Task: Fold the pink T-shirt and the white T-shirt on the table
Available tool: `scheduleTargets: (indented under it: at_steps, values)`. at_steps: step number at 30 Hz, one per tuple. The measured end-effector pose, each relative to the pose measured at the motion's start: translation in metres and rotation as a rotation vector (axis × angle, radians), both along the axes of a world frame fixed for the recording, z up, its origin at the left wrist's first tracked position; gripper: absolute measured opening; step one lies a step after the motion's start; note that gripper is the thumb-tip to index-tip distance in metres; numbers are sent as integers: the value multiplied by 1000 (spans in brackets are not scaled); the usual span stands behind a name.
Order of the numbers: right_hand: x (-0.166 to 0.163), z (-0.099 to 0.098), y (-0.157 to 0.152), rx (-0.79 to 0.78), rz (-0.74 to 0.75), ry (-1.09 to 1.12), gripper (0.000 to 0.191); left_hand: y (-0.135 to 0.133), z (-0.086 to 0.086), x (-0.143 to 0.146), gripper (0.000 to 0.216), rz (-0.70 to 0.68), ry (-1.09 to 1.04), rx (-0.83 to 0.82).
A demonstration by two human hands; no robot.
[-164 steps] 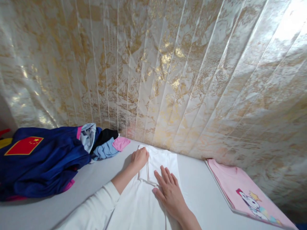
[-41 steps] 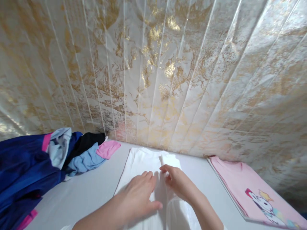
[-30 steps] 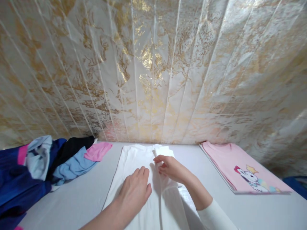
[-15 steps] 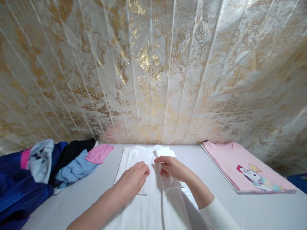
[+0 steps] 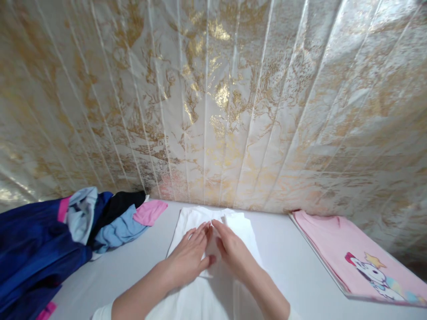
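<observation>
A white garment (image 5: 220, 291) lies partly folded in front of me, its folded edges meeting along the middle. My left hand (image 5: 191, 251) rests flat on its left part, fingers stretched out and thumb apart. On the right of the middle line, my right hand (image 5: 231, 249) lies on the cloth with straight fingers, tilted onto its side. The fingertips of both hands come close together near the garment's far end. Both hands and forearms cover much of the middle of the garment.
A pile of crumpled clothes, with a dark blue garment (image 5: 36, 249), a light blue cloth (image 5: 122, 231) and a pink cloth (image 5: 150, 212), lies at the left. A folded pink shirt (image 5: 333, 240) with a cartoon dog lies at the right. Gold-patterned fabric (image 5: 213, 111) hangs behind the white table (image 5: 293, 271).
My curled fingers have straightened, and both hands now lie on the white garment, closer together. The view has turned slightly left.
</observation>
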State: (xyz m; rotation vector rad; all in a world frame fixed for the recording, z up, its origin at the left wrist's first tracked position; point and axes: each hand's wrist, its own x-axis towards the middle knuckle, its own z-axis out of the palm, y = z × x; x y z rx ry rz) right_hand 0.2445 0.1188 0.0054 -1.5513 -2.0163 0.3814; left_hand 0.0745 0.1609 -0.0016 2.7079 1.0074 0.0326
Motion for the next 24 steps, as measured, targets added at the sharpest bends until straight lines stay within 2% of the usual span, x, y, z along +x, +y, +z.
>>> scheduleTargets:
  at_steps: [3,6,11,17,24]
  values:
    - [-18,-19,-3,23,1,-171,56,11,0,-7,72,25,-4,-24]
    - [-23,-29,-5,-28,-51,-263,55,29,-2,-19,65,41,-19,-26]
    - [-21,-27,-6,-96,-68,-324,60,62,-11,-35,58,67,-113,38]
    - [-21,-29,-6,-75,-81,-353,59,93,-17,-51,49,148,-177,104]
    - [-21,-32,-5,-64,-110,-390,60,105,-11,-57,25,245,-265,217]
